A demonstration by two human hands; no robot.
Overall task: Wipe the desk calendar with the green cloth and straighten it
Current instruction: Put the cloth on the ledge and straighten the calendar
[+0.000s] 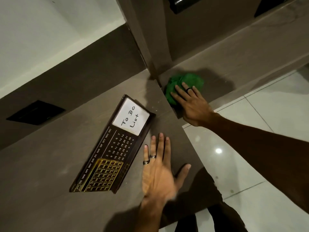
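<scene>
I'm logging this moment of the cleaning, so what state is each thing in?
Calendar: flat on the counter, askew, untouched.
Note: on the calendar, reads "To Do List".
Green cloth: bunched on the ledge.
Right hand: on the cloth.
Left hand: open, beside the calendar.

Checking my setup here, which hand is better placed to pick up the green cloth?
Right. The right hand already rests flat on the green cloth; the left hand hovers open beside the desk calendar.

Single head view, tilted steeply down, close over desk (50, 173)
</scene>
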